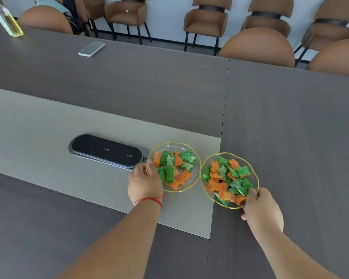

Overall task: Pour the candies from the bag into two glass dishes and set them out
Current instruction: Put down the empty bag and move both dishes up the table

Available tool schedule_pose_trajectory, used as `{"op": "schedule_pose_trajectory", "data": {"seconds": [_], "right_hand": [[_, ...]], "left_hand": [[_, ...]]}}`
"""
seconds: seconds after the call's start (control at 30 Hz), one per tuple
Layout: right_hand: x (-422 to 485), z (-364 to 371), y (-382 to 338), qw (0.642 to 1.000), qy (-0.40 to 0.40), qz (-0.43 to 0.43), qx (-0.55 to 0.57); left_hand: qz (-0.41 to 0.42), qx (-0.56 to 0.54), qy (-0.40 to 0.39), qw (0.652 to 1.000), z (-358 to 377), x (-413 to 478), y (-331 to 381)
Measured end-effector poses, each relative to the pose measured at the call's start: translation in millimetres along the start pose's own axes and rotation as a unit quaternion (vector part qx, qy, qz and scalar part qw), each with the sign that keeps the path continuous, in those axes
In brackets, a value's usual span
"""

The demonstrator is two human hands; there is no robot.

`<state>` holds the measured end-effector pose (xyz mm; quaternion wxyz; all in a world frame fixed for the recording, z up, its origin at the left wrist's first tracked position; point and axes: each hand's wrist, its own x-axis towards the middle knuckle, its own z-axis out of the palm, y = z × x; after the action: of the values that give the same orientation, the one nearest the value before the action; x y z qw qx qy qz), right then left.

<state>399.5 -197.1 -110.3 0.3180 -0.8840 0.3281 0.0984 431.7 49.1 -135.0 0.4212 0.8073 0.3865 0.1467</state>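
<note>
Two gold-rimmed glass dishes sit side by side on the table, both filled with several green and orange wrapped candies. My left hand (144, 181) grips the near-left rim of the left dish (176, 145), which rests on the beige centre strip. My right hand (261, 208) pinches the near-right rim of the right dish (207, 168), which lies on the dark wood. A red string circles my left wrist. No candy bag is in view.
A black oval panel (107, 151) is set into the beige strip (38, 125) just left of the left dish. Farther back lie a phone (91, 48) and a bottle of yellow liquid (7, 19). Brown chairs (207, 19) line the far side.
</note>
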Motion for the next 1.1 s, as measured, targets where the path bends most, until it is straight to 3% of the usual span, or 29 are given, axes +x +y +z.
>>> {"op": "schedule_pose_trajectory", "data": {"seconds": [0.17,0.63,0.83,0.97,1.1], "right_hand": [[-4.6,-0.3,-0.1,1.000,0.011,-0.007,0.021],[-3.1,0.8,8.2,0.997,0.030,-0.037,0.062],[-3.6,0.8,18.3,0.989,0.016,-0.045,0.143],[-7.7,-3.1,29.0,0.970,-0.010,-0.032,0.241],[-29.3,-8.6,48.4,0.954,-0.043,-0.028,0.295]], "left_hand": [[-0.010,-0.056,0.017,0.998,-0.9,-2.4,0.4],[0.044,-0.037,0.045,0.997,3.9,-3.8,-3.9],[0.074,-0.055,0.062,0.994,3.2,-3.5,-5.2],[0.061,-0.119,0.024,0.991,-1.1,-4.3,-15.5],[0.081,-0.151,-0.078,0.982,-23.8,-30.7,-29.4]]}}
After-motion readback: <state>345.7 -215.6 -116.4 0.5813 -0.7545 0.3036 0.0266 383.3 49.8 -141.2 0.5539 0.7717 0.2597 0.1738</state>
